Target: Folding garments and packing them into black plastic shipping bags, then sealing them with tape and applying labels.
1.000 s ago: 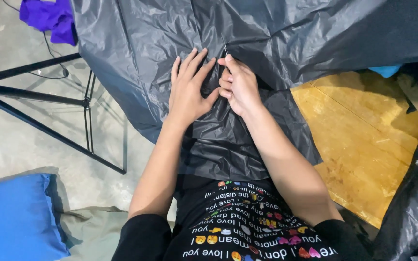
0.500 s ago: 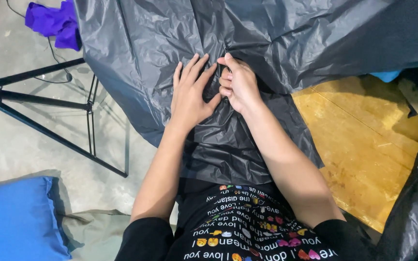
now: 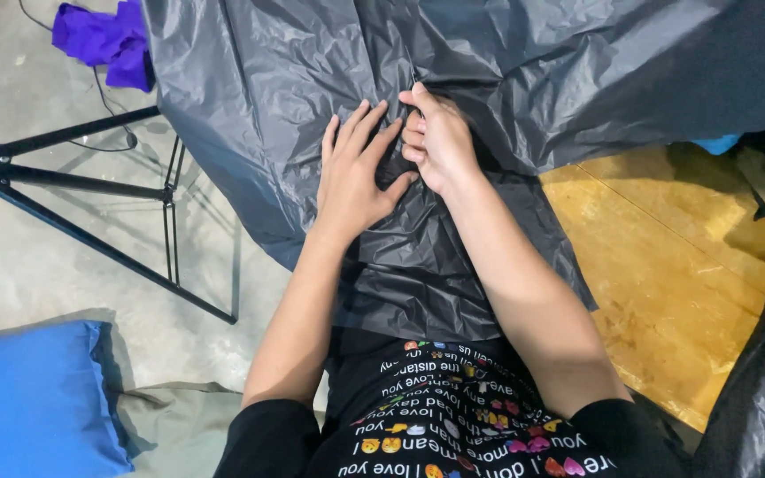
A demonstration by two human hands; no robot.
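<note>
The left hand (image 3: 351, 177) lies flat with fingers spread, pinning the black plastic sheet (image 3: 453, 80) draped over the wooden worktop (image 3: 666, 265), while the right hand (image 3: 436, 137), curled, pinches a fold taut beside it

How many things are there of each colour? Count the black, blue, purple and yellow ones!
Black: 3, the plastic sheet under the left hand and right hand, another bag, the tripod stand
Blue: 1, cushion
Purple: 1, cloth
Yellow: 1, wooden board
Total: 6
</note>
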